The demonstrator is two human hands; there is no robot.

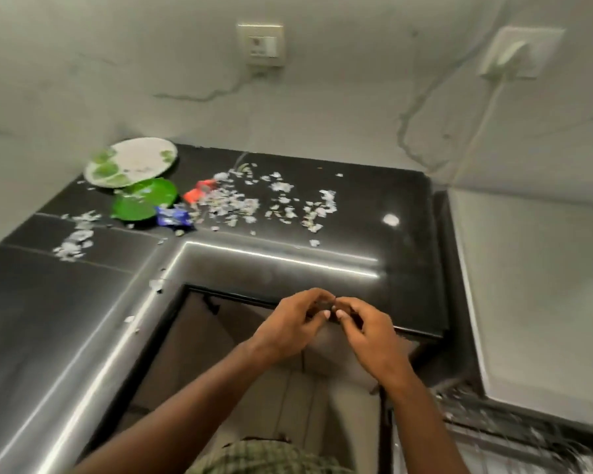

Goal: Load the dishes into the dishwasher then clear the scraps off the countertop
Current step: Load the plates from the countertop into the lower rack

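Note:
A white plate with green leaf print [131, 161] lies in the far left corner of the black countertop [363, 241]. A green plate [142, 199] sits just in front of it, partly under it. Pale paper-like scraps [254, 203] are scattered across the middle of the counter, with a smaller patch [74, 239] on the left arm. A red wrapper [199, 192] and a blue wrapper [174, 217] lie among them. My left hand [293, 323] and my right hand [363, 331] meet at the counter's front edge, fingertips pinched together around something small and dark; the image is blurred.
The counter is L-shaped with a shiny steel edge [124, 323]. A wall socket [261, 44] and a plug with a white cable [514, 58] are on the marble wall. A white appliance top [534, 285] stands at the right, with a wire rack [514, 425] below it.

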